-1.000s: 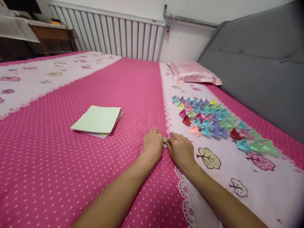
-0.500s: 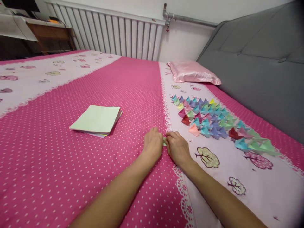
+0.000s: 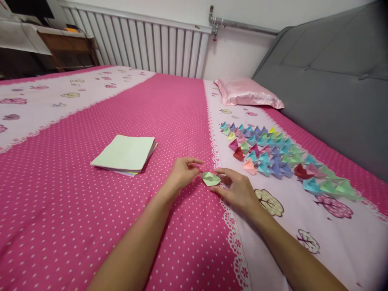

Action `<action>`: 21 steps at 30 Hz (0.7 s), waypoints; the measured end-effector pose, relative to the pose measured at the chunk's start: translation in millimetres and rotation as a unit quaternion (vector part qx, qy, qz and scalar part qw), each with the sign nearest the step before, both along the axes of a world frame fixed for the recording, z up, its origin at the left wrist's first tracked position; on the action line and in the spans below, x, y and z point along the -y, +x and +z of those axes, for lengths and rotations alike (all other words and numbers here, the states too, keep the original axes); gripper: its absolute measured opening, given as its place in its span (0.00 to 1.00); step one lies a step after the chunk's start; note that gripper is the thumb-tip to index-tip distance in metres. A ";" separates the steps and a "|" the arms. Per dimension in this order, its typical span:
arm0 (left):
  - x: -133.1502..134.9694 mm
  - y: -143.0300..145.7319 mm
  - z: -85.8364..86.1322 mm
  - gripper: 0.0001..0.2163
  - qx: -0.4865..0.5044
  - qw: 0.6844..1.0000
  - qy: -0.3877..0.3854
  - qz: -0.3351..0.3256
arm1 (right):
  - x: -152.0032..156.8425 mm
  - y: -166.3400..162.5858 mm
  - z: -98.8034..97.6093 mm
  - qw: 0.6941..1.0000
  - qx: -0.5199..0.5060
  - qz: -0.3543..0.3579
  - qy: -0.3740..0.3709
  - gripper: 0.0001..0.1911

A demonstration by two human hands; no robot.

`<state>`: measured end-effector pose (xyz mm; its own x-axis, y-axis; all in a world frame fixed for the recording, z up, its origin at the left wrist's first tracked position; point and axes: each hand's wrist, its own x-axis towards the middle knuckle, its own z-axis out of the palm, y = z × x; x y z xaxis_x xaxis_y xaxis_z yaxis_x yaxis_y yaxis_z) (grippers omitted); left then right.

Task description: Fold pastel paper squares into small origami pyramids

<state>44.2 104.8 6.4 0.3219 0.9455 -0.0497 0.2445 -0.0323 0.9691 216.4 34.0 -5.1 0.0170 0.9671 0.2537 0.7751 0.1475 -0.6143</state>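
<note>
A small light-green folded paper boat (image 3: 210, 179) sits on the bedspread near the lace border, its middle opened out. My right hand (image 3: 238, 188) reaches round its right end, with the index finger along the far edge and the thumb along the near edge. My left hand (image 3: 183, 173) is just left of the boat, thumb and fingers apart, holding nothing. Rows of small folded paper boats (image 3: 275, 167) in blue, green, purple, pink, red and yellow stand to the right of my hands.
A stack of square paper sheets (image 3: 125, 152), pale green on top, lies left of my hands. Farther back is a pink pillow (image 3: 247, 93) beside the grey headboard (image 3: 330, 76). A white radiator (image 3: 145, 40) lines the wall; a desk (image 3: 66, 48) stands far left.
My hands were close together, mostly covering the green paper. Now my left hand has let go and moved left with fingers spread, and the boat shows opened out beside my right fingers.
</note>
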 end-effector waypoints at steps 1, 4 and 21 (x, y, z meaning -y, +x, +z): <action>-2.2 -3.5 1.8 0.16 0.030 0.999 -0.017 0.034 | -0.5 2.6 1.1 1.000 -0.019 0.008 -0.011 0.23; -6.4 -9.9 4.0 0.18 0.050 0.991 -0.014 0.121 | -2.7 9.2 2.3 0.998 -0.045 0.044 -0.020 0.21; -20.7 -4.6 -25.3 0.11 -0.133 0.979 0.114 0.102 | 9.4 -5.6 -6.0 0.986 0.089 -0.067 0.122 0.08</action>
<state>39.6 125.5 -18.9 0.1303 0.9850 0.1135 0.5115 -0.1648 0.8433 210.8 24.6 -11.0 0.0743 0.8690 0.4891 0.8902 0.1633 -0.4252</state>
